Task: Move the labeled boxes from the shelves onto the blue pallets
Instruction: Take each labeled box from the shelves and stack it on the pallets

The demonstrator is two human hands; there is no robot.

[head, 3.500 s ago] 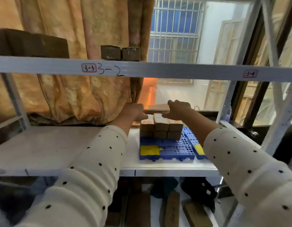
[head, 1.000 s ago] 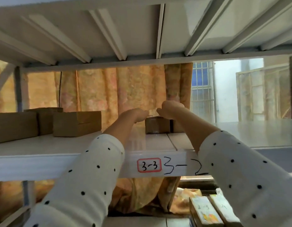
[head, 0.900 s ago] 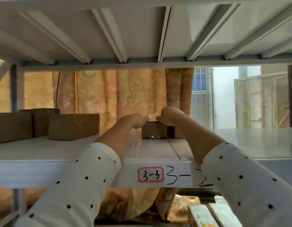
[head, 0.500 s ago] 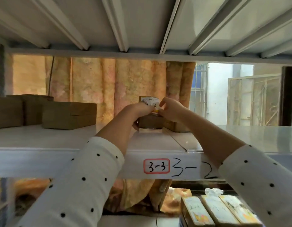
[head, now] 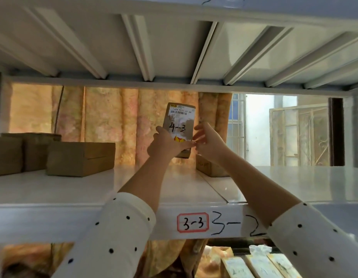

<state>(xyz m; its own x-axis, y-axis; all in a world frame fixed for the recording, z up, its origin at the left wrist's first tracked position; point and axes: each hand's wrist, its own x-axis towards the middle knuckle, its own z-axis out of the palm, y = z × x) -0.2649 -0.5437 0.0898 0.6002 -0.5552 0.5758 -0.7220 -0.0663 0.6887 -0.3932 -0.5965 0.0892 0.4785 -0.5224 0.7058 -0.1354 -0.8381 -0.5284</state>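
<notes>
A small cardboard box point(head: 180, 121) with a white label marked "4-3" stands tipped up on end above the upper shelf point(head: 73, 189), label facing me. My left hand point(head: 164, 145) grips its lower left edge from below. My right hand point(head: 208, 143) is at the box's right edge, fingers spread and touching it. A second small box point(head: 210, 168) sits on the shelf just behind my right wrist. Labeled boxes point(head: 254, 267) show at the bottom right on the level below; the blue pallets are out of view.
Three larger brown boxes point(head: 79, 157) sit on the left part of the shelf. The shelf's front beam point(head: 192, 222) carries the tags "3-3" and "3-2". The ribbed underside of the shelf above point(head: 174, 47) is close overhead. A curtain and a barred window are behind.
Both hands went from the boxes on the blue pallet up to the upper shelf. The small box was lifted off the shelf and tipped upright, its "4-3" label now facing me.
</notes>
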